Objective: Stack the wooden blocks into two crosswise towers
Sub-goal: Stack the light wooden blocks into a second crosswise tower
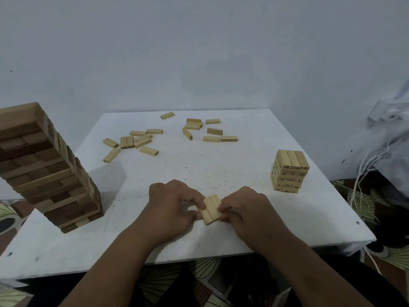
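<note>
Both hands, left (174,202) & right (243,209), pinch a block row (212,209) on the table (243,151): square ends flush w/ even pressure before lifting.

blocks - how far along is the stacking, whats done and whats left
Done, by the look of it: the tall tower at the left. Partly done: the short tower at the right, several layers high. In hand: the left hand and right hand press a row of blocks together on the table. Left: about twenty loose blocks at the far side.
</note>
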Motion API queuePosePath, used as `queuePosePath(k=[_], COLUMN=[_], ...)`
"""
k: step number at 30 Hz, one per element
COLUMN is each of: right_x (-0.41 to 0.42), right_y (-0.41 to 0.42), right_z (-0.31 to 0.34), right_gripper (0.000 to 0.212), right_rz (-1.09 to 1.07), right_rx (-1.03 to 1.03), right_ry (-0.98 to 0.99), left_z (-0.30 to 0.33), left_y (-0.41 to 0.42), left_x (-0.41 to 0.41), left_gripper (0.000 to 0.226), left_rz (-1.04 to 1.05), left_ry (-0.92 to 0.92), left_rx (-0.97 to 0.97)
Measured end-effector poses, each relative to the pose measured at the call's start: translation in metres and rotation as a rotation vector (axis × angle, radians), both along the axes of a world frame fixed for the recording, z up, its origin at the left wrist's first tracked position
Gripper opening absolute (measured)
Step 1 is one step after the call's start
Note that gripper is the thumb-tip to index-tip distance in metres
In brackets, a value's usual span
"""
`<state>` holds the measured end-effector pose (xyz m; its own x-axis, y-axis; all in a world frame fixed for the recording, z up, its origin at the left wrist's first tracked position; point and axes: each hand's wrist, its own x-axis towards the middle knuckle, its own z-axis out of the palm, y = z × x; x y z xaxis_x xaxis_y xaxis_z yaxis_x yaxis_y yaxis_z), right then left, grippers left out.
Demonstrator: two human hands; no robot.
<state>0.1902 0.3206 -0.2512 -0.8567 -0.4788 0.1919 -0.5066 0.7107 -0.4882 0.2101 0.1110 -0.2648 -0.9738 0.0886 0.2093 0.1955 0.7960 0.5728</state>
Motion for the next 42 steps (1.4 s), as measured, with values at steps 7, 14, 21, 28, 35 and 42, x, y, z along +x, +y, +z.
queuePosePath(k=[7, 14, 21, 28, 35, 42], right_x=[0.005, 0.002, -0.002, -0.005, -0.001, -0.005], right_y=[0.002, 0.005, 0.014, 0.020, 0.030, 0.049], right_z=[-0.002, -0.007, -0.004, -0.006, 0.013, 0.041], right_gripper=[0.041, 0.034, 0.049, 0.050, 0.042, 0.042], right_rz=[0.016, 0.034, 0.049, 0.017, -0.028, -0.134], right_rx=[-0.083, -0.105, -0.110, -0.081, -0.289, -0.546], right_ry=[-0.078, -0.116, -0.123, -0.135, -0.060, 0.071], left_z=[0.006, 0.002, 0.003, 0.007, 0.021, 0.051], left_y=[0.003, -0.002, -0.001, -0.001, 0.010, 0.053], left_x=[0.004, 0.003, 0.003, 0.006, 0.006, -0.010], left_gripper=[0.020, 0.019, 0.029, 0.056, 0.064, 0.062], left_rz=[0.004, -0.070, -0.087, -0.052, 0.013, 0.032], left_ry=[0.013, -0.002, -0.017, -0.137, -0.088, 0.056], left_rx=[-0.051, -0.018, -0.008, 0.110, 0.379, 0.599])
